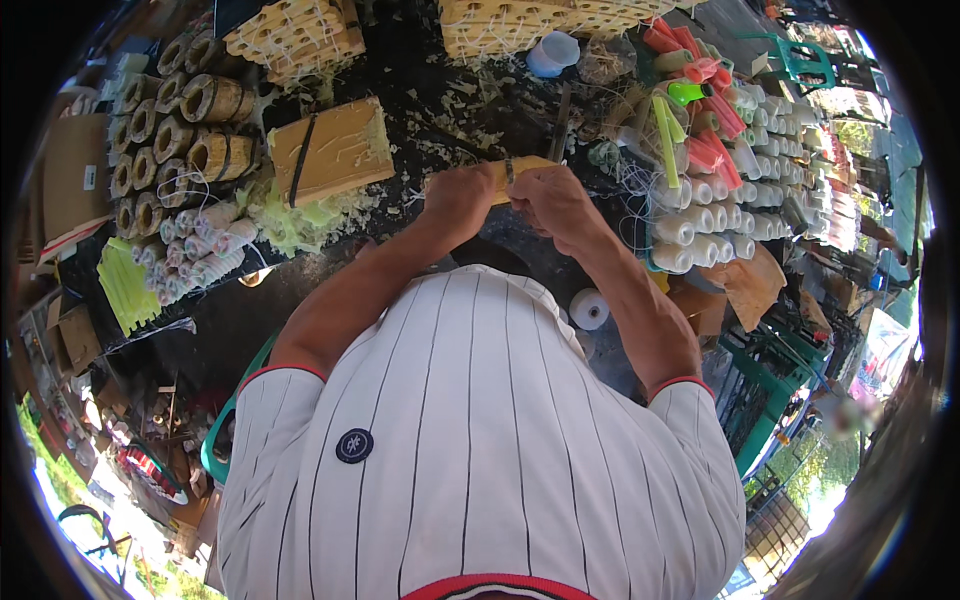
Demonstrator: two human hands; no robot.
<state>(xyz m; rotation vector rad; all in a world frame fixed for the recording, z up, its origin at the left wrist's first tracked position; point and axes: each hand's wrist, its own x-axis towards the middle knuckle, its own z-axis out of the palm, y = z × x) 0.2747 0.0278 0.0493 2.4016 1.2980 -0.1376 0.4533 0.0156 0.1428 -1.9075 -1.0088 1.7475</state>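
Both my hands meet at the near edge of the dark worktable. Between them is a yellow-tan piece (530, 164) with a narrow dark band around it. My left hand (460, 204) is closed on its left end. The fingers of my right hand (556, 203) are curled and pinched at the right part, close to the band. My fists hide much of the piece, so its full shape does not show. Left of my hands lies a larger tan block (333, 150) with a black strap around it, resting on pale yellow-green scraps (300, 222).
Thick hollow yellow tubes (222, 155) are stacked at the left, above rolled bundles (205, 238). Perforated tan blocks (300, 38) stand at the back by a translucent cup (553, 54). White thread spools (688, 228) and red-pink tubes (712, 155) crowd the right. Another spool (589, 309) sits below my right forearm.
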